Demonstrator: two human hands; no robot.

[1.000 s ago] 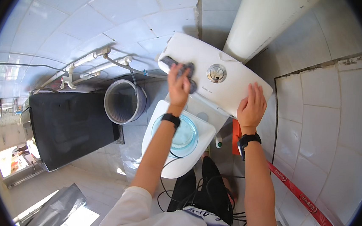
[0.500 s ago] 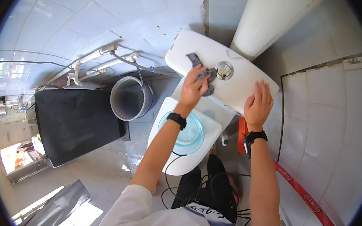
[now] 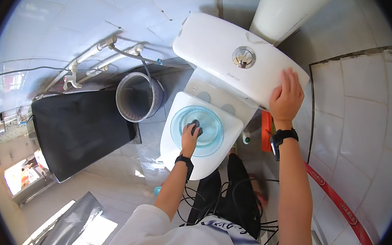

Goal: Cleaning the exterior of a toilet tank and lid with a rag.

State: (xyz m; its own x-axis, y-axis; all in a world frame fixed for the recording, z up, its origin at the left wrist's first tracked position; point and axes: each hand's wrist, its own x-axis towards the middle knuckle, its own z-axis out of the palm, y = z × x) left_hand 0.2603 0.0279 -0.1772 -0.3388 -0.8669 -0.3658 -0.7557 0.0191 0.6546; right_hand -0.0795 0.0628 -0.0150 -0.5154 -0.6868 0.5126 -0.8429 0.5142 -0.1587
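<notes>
My left hand [image 3: 189,138] grips a bunched dark grey cloth [image 3: 195,127] over a clear bluish basin [image 3: 177,121]. That basin rests on the closed white toilet lid [image 3: 179,165]; whether the cloth touches water in it I cannot tell. My right hand [image 3: 286,97] lies with fingers stretched out on the right end of the white toilet tank lid [image 3: 211,41]. A round chrome flush button [image 3: 244,57] sits near the middle of the tank top.
Left of the toilet stand a grey bucket [image 3: 120,91] and a large black-topped box [image 3: 82,132]. Pipes with a white tap [image 3: 72,80] run along the tiled wall. A thick white pipe [image 3: 285,14] rises behind the tank. A red strip [image 3: 337,202] and an orange object [image 3: 266,130] are at the right.
My left hand has carried the cloth from the tank top down to the basin. My right hand remains on the tank's right end.
</notes>
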